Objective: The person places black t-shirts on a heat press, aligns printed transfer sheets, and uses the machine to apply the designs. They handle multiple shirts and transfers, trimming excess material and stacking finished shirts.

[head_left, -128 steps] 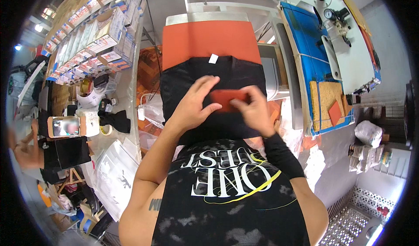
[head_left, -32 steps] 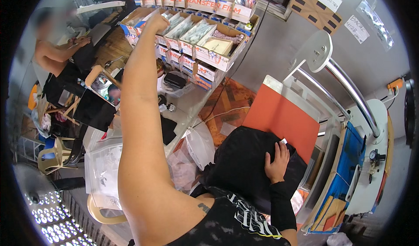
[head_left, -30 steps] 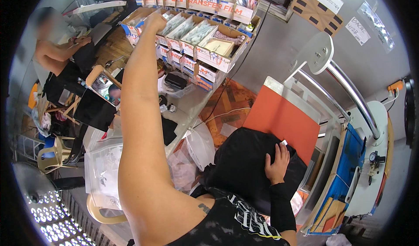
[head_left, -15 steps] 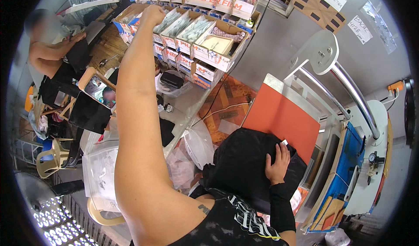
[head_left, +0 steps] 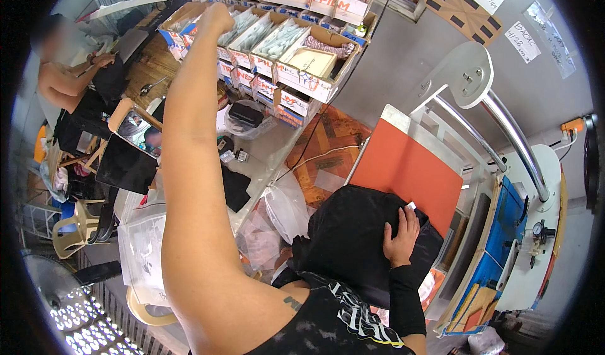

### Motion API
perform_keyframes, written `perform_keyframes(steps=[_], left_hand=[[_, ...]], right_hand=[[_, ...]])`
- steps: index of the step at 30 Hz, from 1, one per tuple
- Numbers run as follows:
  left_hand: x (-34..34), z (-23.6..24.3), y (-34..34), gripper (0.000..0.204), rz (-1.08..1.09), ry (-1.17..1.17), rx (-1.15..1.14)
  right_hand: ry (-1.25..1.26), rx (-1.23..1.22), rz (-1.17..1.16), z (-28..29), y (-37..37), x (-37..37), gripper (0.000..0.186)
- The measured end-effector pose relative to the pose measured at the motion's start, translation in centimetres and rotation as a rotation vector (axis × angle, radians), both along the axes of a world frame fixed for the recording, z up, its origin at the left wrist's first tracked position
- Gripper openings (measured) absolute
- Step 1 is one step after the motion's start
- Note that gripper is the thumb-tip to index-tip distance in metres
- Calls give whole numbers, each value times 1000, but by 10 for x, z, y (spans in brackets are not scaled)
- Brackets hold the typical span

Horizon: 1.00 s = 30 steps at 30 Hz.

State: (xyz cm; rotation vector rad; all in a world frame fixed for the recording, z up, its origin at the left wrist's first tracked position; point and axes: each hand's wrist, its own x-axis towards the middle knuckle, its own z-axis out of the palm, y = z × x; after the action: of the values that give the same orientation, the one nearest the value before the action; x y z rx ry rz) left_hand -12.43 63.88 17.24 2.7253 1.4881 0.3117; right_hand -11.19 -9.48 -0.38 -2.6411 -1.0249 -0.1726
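Note:
My left arm is stretched out to the far rows of cardboard boxes. There my left hand point(head_left: 216, 20) is bent with curled fingers over one of the cardboard boxes point(head_left: 178, 22); its fingertips, and anything in them, are hidden. Beside it, open boxes point(head_left: 277, 40) hold pale, flat plastic-looking packets. My right hand point(head_left: 401, 236) lies flat, fingers spread, on a black garment point(head_left: 350, 229). The cloth covers the near part of an orange-red press platen point(head_left: 409, 160). A small white tag point(head_left: 411, 206) shows by my right fingertips.
A white press with chrome tubes point(head_left: 513, 137) rises at the right. A phone in a stand point(head_left: 137, 128) and a clear plastic bin point(head_left: 142, 248) are left of my arm. At the far left another person point(head_left: 69, 81) handles black cloth. A white plastic bag point(head_left: 285, 207) hangs near the middle.
My left hand has shifted slightly left and up over the boxes, its fingers still curled. My right hand stays on the garment. The other person's hands have moved a little.

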Motion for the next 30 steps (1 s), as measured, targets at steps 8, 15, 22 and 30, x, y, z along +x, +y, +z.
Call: perform_keyframes(steps=[8,15,22,30], left_hand=[[-6,-3,30,40,13,5,3],[-17,10,18,43,-48,-72,-38],[-18,-12,33,28,-363,360,86],[-21,-11,28,51,-54,-58,-53]], right_hand=[[2,0,-9,1,0,-1,57],[0,16,0,0,-1,-1,56],[-23,27,6,0,-1,-1,56],[-14,31,3,-1,-1,0,55]])
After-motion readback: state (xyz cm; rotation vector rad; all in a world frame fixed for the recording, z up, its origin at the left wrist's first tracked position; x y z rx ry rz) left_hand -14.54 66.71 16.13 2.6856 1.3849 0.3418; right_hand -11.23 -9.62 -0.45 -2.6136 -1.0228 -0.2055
